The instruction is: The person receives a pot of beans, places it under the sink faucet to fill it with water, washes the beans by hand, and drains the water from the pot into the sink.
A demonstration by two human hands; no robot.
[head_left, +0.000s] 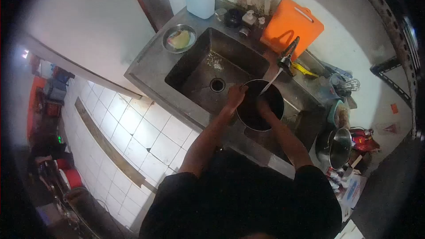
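While the rim of a round, dark-interiored pot (252, 118) is gripped by the left hand (237, 95), with its fingers curled over the edge, the right hand (264, 107) is held down inside the same vessel. The two hands are apart. Whether the right hand is open or closed cannot be told, its fingers being lost in shadow. The pot is located between the hands, near the middle of a dull grey metal sink (195, 79); its rim is thin, pale and smooth. Water in a narrow, clear stream (271, 81) is delivered into it from a dark, curved faucet (287, 57), just beyond the right hand. A round drain (217, 85) is seen to the left of the left hand, with pale specks on the basin wall beyond. Farther left, a yellowish piece (179, 39) is held on a round, shiny metal plate (193, 40). Beyond the hands, a flat orange board (292, 24) is leaned against the wall. To the right of the right hand, a wire whisk (349, 86) and a smooth, round metal bowl (340, 148) are noted.
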